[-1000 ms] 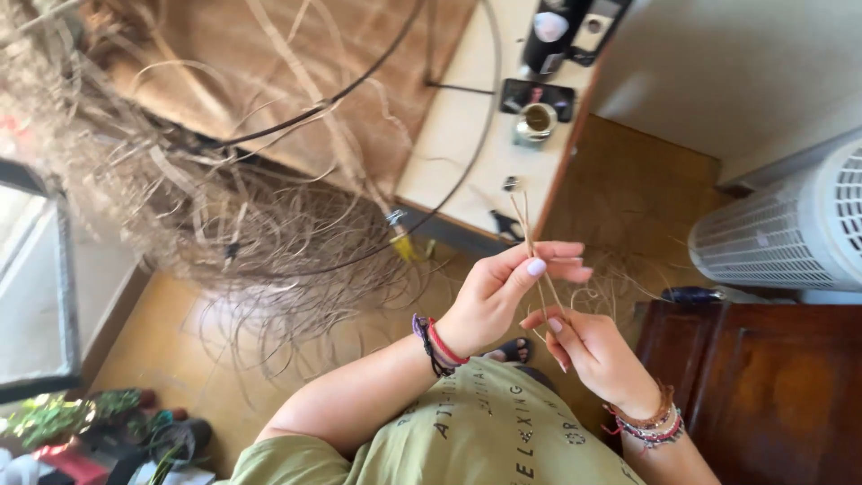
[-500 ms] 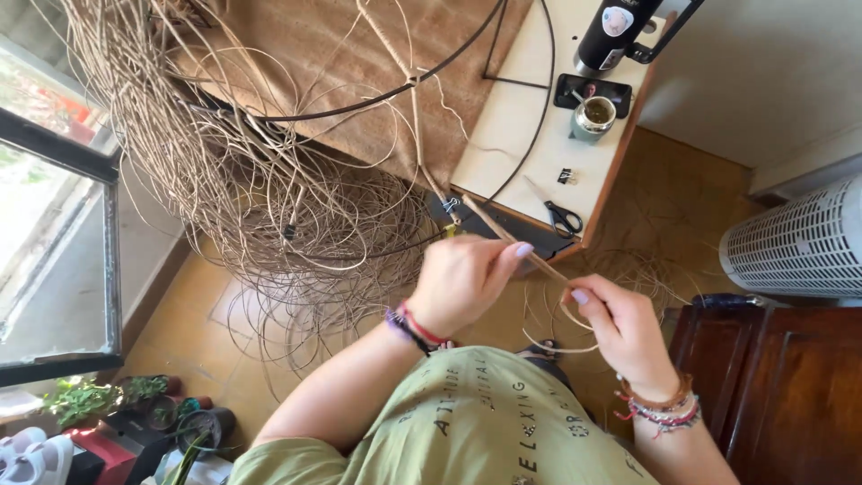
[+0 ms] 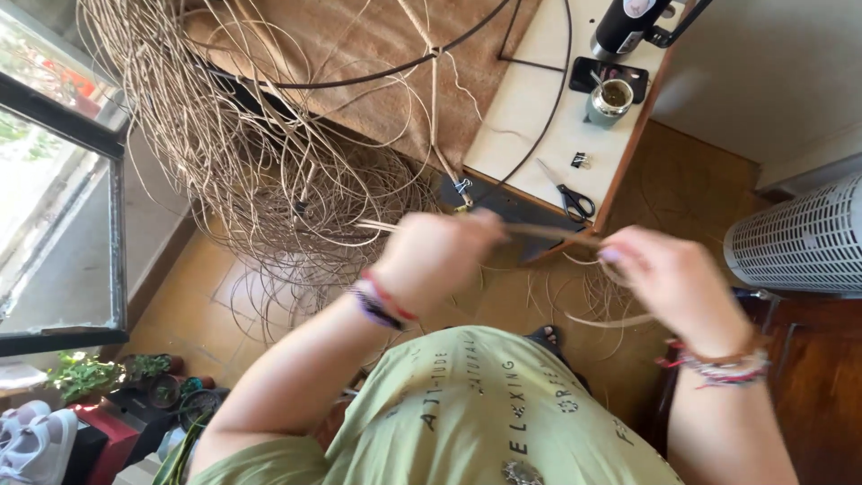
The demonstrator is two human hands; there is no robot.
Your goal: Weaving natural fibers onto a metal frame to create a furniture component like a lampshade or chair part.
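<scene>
Both hands are pinching one cane strand (image 3: 548, 232), running level left to right between the left hand (image 3: 435, 256) and right hand (image 3: 669, 278), near the table (image 3: 530, 117) edge.

On the pale worktop (image 3: 530, 117) lie black-handled scissors (image 3: 571, 199), a small binder clip (image 3: 580, 161) and a green cup (image 3: 609, 101) beside a dark bottle (image 3: 624, 22). A white slatted heater (image 3: 799, 238) stands at right; potted plants (image 3: 117, 377) sit by the window (image 3: 54, 224)
</scene>
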